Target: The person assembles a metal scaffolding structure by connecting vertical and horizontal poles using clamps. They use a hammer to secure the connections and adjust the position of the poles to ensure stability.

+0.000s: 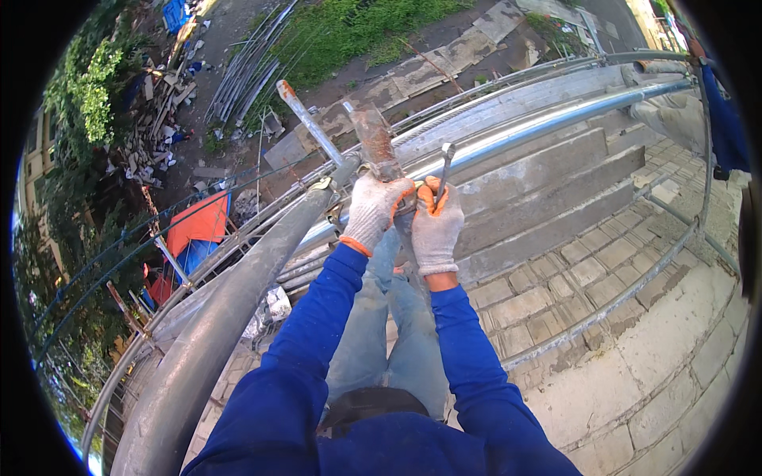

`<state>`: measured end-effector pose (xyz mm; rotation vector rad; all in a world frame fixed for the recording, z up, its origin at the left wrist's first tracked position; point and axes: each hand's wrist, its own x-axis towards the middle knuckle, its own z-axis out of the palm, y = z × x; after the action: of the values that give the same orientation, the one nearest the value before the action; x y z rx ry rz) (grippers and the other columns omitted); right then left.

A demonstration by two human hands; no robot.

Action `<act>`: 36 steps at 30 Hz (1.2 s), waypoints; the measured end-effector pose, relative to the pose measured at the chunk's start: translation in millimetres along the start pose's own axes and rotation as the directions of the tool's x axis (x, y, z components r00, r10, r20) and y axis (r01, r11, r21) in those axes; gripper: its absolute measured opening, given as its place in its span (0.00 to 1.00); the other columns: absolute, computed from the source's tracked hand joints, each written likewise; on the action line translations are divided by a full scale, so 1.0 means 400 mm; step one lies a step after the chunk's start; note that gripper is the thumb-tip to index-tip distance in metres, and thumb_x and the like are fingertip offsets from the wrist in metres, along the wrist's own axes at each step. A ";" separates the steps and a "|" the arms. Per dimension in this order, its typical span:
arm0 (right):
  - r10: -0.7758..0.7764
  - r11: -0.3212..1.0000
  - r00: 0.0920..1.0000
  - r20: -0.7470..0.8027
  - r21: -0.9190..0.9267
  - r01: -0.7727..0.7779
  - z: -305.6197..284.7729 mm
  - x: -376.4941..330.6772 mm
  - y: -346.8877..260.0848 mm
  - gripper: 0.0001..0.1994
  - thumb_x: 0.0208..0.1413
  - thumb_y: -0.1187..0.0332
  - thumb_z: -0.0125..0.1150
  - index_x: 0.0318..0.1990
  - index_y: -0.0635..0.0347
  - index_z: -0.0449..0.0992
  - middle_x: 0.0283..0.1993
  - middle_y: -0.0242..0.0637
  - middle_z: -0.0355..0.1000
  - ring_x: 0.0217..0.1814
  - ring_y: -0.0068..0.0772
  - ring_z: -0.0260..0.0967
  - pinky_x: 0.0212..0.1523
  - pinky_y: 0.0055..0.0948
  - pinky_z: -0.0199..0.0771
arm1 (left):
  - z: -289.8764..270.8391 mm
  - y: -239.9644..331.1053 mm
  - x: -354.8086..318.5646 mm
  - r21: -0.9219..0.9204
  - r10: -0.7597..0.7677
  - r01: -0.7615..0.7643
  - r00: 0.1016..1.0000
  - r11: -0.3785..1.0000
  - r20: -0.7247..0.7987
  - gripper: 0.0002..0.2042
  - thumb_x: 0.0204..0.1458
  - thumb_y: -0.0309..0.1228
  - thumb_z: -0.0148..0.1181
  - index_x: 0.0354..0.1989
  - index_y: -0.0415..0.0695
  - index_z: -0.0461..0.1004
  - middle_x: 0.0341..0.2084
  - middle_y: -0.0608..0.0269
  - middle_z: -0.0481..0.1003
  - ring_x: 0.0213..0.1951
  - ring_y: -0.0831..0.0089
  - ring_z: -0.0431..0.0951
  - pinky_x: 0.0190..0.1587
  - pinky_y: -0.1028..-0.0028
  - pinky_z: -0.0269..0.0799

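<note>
My left hand (375, 208), in a white knit glove with orange fingertips, is closed around the lower end of a rusty scaffold tube (376, 144). Close by on its right, my right hand (437, 230), gloved alike, grips a metal wrench (447, 168) whose head sticks up above the fingers. What the wrench's lower part touches is hidden by the fingers. A scaffold clamp (324, 184) sits just left of my left hand, on a thick grey tube (238, 274) that slants down to the lower left.
A shiny horizontal tube (548, 131) runs off to the right above stacked grey planks (540, 194). Beside me is a brick wall (587, 274). Far below lie loose pipes (250, 63), rubble (163, 119) and an orange tarp (197, 226). Someone in dark blue stands at the right edge.
</note>
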<state>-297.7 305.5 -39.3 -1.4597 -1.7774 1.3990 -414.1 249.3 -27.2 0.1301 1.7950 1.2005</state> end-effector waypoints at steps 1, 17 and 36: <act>0.088 0.995 0.996 0.021 0.053 -0.089 0.008 0.002 -0.005 0.08 0.61 0.73 0.62 0.46 0.65 0.76 0.41 0.42 0.77 0.43 0.37 0.76 0.44 0.33 0.74 | 0.002 -0.003 0.013 -0.026 -0.180 0.179 0.981 0.984 -0.070 0.14 0.48 0.30 0.69 0.40 0.36 0.79 0.31 0.65 0.79 0.31 0.78 0.76 0.35 0.74 0.73; 0.409 0.675 0.806 0.428 0.452 -0.583 -0.054 0.004 0.074 0.23 0.63 0.66 0.65 0.64 0.58 0.70 0.42 0.28 0.73 0.35 0.16 0.67 0.33 0.19 0.70 | -0.064 -0.010 -0.030 -0.304 -0.065 0.159 0.953 0.939 0.297 0.21 0.54 0.33 0.66 0.53 0.35 0.75 0.47 0.60 0.77 0.47 0.74 0.77 0.53 0.72 0.72; 0.212 0.850 0.593 0.776 0.153 -0.504 -0.128 0.065 0.051 0.24 0.45 0.69 0.78 0.49 0.69 0.76 0.41 0.34 0.75 0.44 0.20 0.69 0.45 0.26 0.73 | -0.048 -0.158 -0.128 -0.562 0.093 -0.462 0.822 0.686 -0.562 0.22 0.52 0.18 0.64 0.57 0.38 0.72 0.49 0.57 0.77 0.49 0.68 0.79 0.52 0.70 0.78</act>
<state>-255.2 349.0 -44.0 -1.1520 -1.4862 2.6928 -375.8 176.6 -41.6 -0.3779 1.6434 2.2324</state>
